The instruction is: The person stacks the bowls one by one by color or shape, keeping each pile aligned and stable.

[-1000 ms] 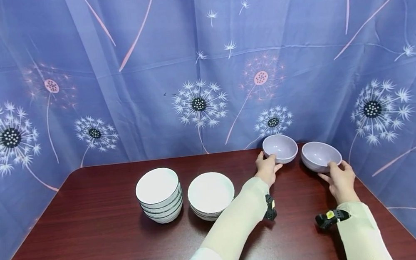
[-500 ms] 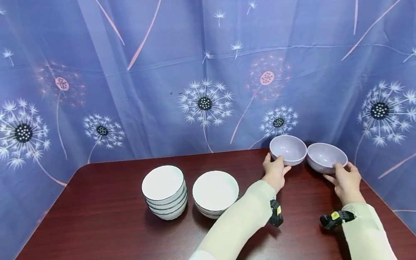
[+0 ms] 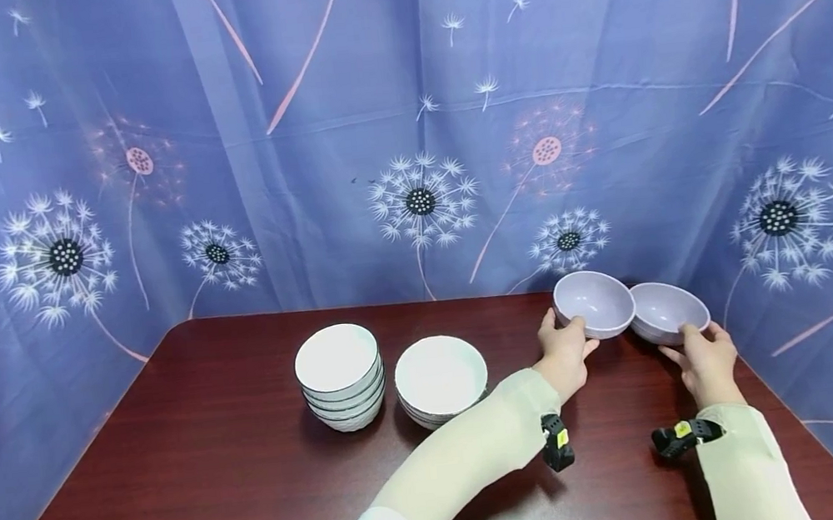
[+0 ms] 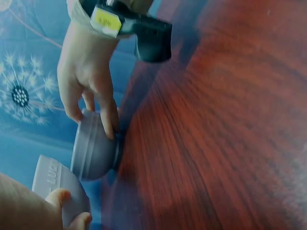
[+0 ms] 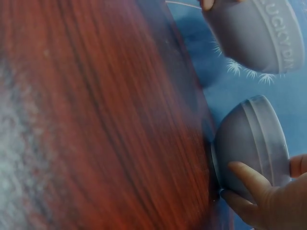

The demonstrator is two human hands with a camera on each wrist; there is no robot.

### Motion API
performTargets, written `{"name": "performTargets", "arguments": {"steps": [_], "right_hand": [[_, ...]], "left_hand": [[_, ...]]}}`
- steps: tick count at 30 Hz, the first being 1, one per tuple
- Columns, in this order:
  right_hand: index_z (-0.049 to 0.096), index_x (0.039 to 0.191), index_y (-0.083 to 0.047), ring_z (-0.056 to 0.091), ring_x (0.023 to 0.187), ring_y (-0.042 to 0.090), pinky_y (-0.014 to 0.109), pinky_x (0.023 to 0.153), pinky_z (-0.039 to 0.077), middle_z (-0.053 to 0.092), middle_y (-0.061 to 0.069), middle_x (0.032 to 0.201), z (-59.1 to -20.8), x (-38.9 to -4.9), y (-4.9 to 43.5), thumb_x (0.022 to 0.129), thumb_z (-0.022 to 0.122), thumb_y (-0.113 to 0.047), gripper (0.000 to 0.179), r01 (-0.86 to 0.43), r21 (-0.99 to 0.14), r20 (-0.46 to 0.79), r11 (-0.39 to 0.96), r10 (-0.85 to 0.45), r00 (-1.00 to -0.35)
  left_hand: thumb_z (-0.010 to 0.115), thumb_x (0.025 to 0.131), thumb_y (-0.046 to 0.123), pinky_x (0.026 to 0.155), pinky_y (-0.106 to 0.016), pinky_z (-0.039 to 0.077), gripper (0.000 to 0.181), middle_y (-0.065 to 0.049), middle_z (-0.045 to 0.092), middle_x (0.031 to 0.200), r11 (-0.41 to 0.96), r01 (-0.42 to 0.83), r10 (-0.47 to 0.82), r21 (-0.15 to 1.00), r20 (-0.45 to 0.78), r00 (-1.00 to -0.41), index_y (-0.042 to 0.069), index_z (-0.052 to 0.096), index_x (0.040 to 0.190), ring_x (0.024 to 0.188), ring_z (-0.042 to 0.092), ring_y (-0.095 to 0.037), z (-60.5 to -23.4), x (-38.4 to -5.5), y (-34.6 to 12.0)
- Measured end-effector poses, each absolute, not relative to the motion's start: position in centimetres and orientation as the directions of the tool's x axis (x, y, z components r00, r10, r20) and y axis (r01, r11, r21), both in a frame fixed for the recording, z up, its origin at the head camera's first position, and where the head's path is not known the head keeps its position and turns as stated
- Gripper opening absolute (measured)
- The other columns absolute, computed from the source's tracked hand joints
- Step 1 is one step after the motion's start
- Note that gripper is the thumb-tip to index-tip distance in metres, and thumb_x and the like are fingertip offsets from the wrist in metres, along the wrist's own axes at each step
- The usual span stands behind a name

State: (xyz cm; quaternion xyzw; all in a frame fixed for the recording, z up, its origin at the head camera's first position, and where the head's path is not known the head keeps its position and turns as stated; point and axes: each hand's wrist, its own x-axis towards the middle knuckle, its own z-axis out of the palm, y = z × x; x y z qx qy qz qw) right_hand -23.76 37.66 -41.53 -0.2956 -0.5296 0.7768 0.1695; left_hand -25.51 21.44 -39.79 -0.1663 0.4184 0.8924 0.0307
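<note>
In the head view my left hand (image 3: 565, 359) grips the near rim of a pale lilac bowl (image 3: 594, 306), thumb inside and fingers beneath. The right wrist view shows this bowl (image 5: 256, 36), with raised lettering on its wall, tilted and lifted off the table. A second lilac bowl (image 3: 666, 313) stands to its right with its foot on the table. My right hand (image 3: 708, 362) pinches that bowl's near right rim, fingers along its outside, as the right wrist view (image 5: 268, 196) confirms. A gap separates the two bowls there, though they overlap in the head view.
On the dark red wooden table (image 3: 204, 481) stand a tall stack of white bowls with dark rims (image 3: 341, 384) and, right of it, a lower stack of white bowls (image 3: 439, 379) close to my left forearm. A blue dandelion curtain (image 3: 318, 177) borders the table's back and sides.
My left hand has raised its lilac bowl and brought it rightward, closer to the other bowl. The right hand and its bowl keep their place. The head view has turned slightly left.
</note>
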Motion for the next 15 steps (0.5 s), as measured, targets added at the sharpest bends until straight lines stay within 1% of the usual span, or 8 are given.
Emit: {"name": "performTargets", "arguments": {"steps": [2,4,7,9,11,15], "right_hand": [[0.013,0.154,-0.010,0.044,0.117,0.011,0.022,0.071,0.055,0.017,0.005,0.148,-41.6,-23.8,37.8,0.094,0.037,-0.004,0.064,0.048,-0.921,-0.283,-0.387,0.579,-0.764],[0.014,0.153,-0.010,0.044,0.115,0.009,0.023,0.070,0.055,0.018,0.004,0.147,-41.5,-23.8,37.8,0.094,0.037,-0.003,0.064,0.050,-0.917,-0.293,-0.397,0.581,-0.759],[0.011,0.154,-0.012,0.041,0.121,0.013,0.023,0.074,0.053,0.012,0.006,0.151,-41.5,-23.8,37.8,0.094,0.036,-0.003,0.065,0.054,-0.916,-0.297,-0.399,0.580,-0.759],[0.009,0.154,-0.012,0.035,0.127,0.017,0.025,0.078,0.051,0.009,0.006,0.153,-41.4,-23.9,37.8,0.095,0.036,-0.004,0.066,0.052,-0.917,-0.293,-0.396,0.578,-0.761],[0.009,0.155,-0.013,0.032,0.129,0.017,0.026,0.080,0.050,0.008,0.006,0.154,-41.3,-23.9,37.8,0.094,0.036,-0.003,0.067,0.050,-0.914,-0.297,-0.404,0.578,-0.760],[0.010,0.155,-0.013,0.033,0.128,0.017,0.024,0.076,0.052,0.009,0.006,0.153,-41.5,-23.9,37.7,0.094,0.035,-0.002,0.067,0.053,-0.911,-0.303,-0.409,0.576,-0.760]], "left_hand": [[0.050,0.078,-0.016,0.081,-0.052,0.055,0.064,-0.036,0.043,0.133,-0.642,-0.195,-0.086,0.741,-0.323,-0.942,-0.007,0.039,0.140,0.098,0.063,-0.044,-39.5,-25.1,21.2],[0.050,0.079,-0.015,0.081,-0.051,0.056,0.063,-0.036,0.042,0.134,-0.627,-0.204,-0.087,0.752,-0.328,-0.941,-0.006,0.039,0.141,0.097,0.063,-0.044,-39.3,-24.7,20.8],[0.051,0.079,-0.015,0.080,-0.051,0.056,0.062,-0.036,0.043,0.133,-0.604,-0.209,-0.093,0.769,-0.329,-0.940,-0.005,0.040,0.140,0.095,0.064,-0.043,-39.0,-24.0,20.2],[0.051,0.080,-0.014,0.080,-0.051,0.056,0.061,-0.035,0.044,0.132,-0.591,-0.212,-0.093,0.778,-0.327,-0.941,-0.005,0.041,0.139,0.095,0.064,-0.042,-38.9,-23.6,19.8],[0.051,0.079,-0.015,0.079,-0.051,0.056,0.061,-0.036,0.045,0.132,-0.588,-0.207,-0.087,0.782,-0.315,-0.945,-0.006,0.040,0.139,0.098,0.063,-0.042,-38.8,-23.2,19.4],[0.049,0.079,-0.016,0.079,-0.053,0.056,0.063,-0.037,0.043,0.134,-0.578,-0.215,-0.058,0.787,-0.302,-0.951,-0.007,0.038,0.140,0.106,0.060,-0.042,-39.0,-22.2,18.2]]}}
